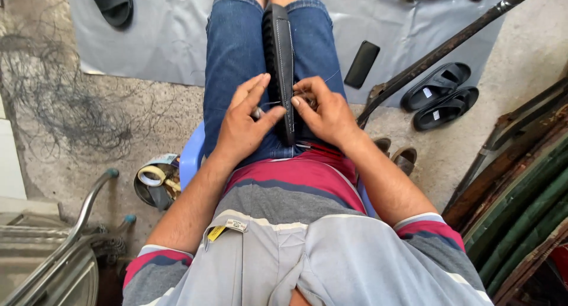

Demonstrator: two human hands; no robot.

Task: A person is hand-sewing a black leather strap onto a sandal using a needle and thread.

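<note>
Black leather sandal sole with a stitched edge (283,63) stands on its side, clamped between the person's knees in blue denim shorts (234,57), its long edge running from the knees back toward the lap. The left hand (244,124) rests against the sole's left face, thumb and forefinger pinched on a small metal tool (257,112), with a thin thread (273,102) running from it to the sole. The right hand (324,112) presses on the sole's right face, fingertips closed on the thread at the stitched edge. Both forearms angle inward, elbows close to the blue plastic chair (190,155).

Grey sheet on the floor (160,40) lies under the feet; a flat black rectangular case (361,64) sits near its right edge, just beside a dark metal bar (449,46). A pair of black sandals (441,95) lies on bare concrete beyond the bar. A round tin holding tape rolls (155,180) stands just left of the chair, with open concrete further left.
</note>
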